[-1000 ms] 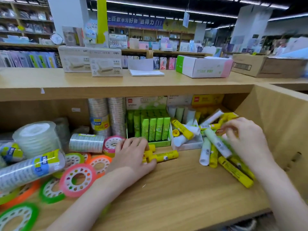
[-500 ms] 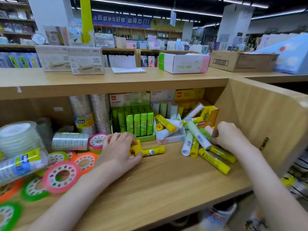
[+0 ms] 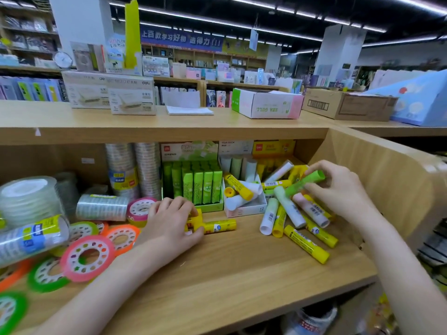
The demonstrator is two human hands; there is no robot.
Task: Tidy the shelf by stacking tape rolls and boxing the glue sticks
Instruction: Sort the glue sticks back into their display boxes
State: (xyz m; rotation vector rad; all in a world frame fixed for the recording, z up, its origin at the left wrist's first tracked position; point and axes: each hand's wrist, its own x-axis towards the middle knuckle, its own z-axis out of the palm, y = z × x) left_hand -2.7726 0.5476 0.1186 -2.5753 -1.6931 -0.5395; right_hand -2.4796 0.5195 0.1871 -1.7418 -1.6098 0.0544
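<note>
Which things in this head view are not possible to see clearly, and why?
- Yellow glue sticks under the left hand: the fingers cover them, count unclear.
- Green tape ring: cut by the left edge, blurred.
- White box: the label is too small to read.
- Green glue stick in the right hand: print blurred.

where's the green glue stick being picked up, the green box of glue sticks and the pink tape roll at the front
green glue stick (image 3: 305, 184), head view, middle of its tube
green box (image 3: 210, 207), head view, front wall
pink tape roll (image 3: 87, 258), head view, flat face
</note>
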